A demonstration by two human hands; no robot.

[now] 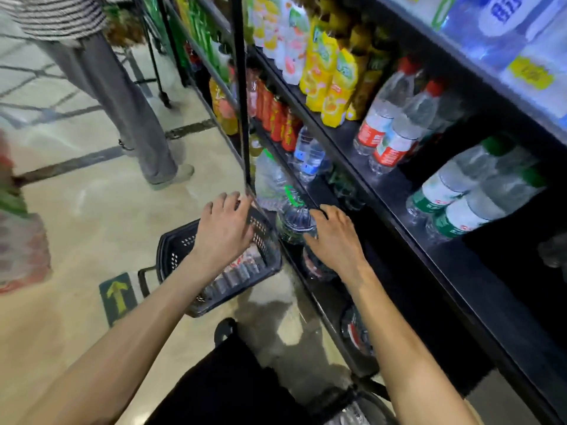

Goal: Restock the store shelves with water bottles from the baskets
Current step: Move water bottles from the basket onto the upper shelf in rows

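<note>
The aisle is lit brightly and evenly from overhead, and pale reflections are thrown onto the glossy floor [92, 194]. The lower shelves [399, 271] are left in deep shadow. A blue-white glare is seen on the top-right bottles [497, 26]. Motion blur is spread over the whole frame, heaviest at the left edge. The black shelf post [241, 87] is slanted by the wide-angle lens.

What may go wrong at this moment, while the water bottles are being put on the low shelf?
1. The right hand only touches the large bottle, which is near the front edge of the low shelf; it may tip and fall out.
2. The basket stands on the aisle floor, and another person stands nearby; someone may trip over it.
</note>
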